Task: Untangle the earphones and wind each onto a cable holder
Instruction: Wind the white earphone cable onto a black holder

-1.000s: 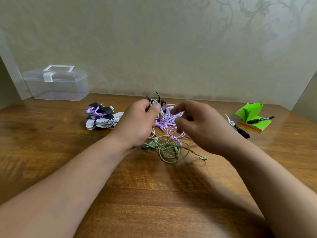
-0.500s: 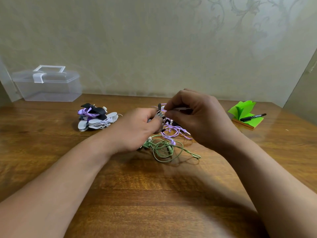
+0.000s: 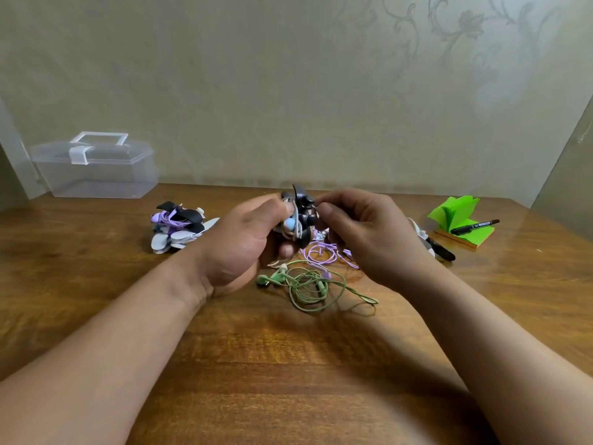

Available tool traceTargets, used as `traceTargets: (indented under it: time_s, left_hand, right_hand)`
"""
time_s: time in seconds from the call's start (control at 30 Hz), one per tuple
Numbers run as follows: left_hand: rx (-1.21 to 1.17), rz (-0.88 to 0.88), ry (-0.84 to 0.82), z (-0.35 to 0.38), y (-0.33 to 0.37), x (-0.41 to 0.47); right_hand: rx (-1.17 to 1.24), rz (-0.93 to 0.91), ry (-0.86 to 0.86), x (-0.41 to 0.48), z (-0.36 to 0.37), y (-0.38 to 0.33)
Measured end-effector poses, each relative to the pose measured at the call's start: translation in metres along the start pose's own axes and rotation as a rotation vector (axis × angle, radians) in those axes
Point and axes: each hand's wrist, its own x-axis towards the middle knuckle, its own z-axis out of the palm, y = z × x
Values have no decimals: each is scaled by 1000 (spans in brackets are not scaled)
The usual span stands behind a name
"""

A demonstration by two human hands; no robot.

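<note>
The left hand [image 3: 244,248] covers much of the black cable holder [image 3: 303,216] — how many turns of white cord [image 3: 296,226] lie under its grip cannot be told. The right hand [image 3: 369,239] hides the far part of the purple earphones [image 3: 322,256] and, at its 3 o'clock, one end of a black marker [image 3: 444,250]. Whether its fingertips [image 3: 324,208] pinch the cord is unclear. Both forearms [image 3: 128,348] run off the picture's edge at 6 o'clock.

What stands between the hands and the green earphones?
Nothing visible: the tangled green earphones lie uncovered near both hands. But the left hand grips a black cable holder, the right hand pinches at it, and purple cord touches the tangle.
</note>
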Motion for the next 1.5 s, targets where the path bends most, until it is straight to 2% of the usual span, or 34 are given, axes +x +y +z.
traceTargets:
  time_s: [0.13, 0.3, 0.43, 0.6, 0.8, 1.07, 1.17, 1.27, 1.37, 1.43, 1.5]
  left_hand:
    - [3, 72, 99, 4, -4, 4]
    - [424, 198, 156, 4, -10, 5]
    - [509, 252, 187, 5, -11, 4]
    - [640, 407, 241, 12, -14, 1]
    - [542, 477, 302, 21, -20, 3]
    - [483, 463, 373, 23, -26, 5]
    - [414, 401, 402, 20, -30, 7]
    - [246, 301, 410, 16, -31, 11]
    - [61, 222, 372, 21, -25, 10]
    - [14, 196, 334, 21, -24, 9]
    - [21, 177, 321, 17, -23, 9]
  right_hand:
    - [-68, -15, 56, -4, 5, -8]
    - [-116, -25, 108, -3, 1, -11]
    - [-120, -4, 153, -2, 1, -12]
    - [-81, 13, 227, -2, 5, -9]
    - [-98, -58, 293, -7, 15, -11]
    - [55, 26, 280, -7, 21, -12]
    - [81, 59, 225, -9, 21, -13]
    - [-90, 52, 146, -10, 25, -13]
    - [-210, -38, 81, -15, 34, -16]
    - [-201, -43, 61, -14, 35, -15]
    - [-83, 38, 67, -11, 29, -16]
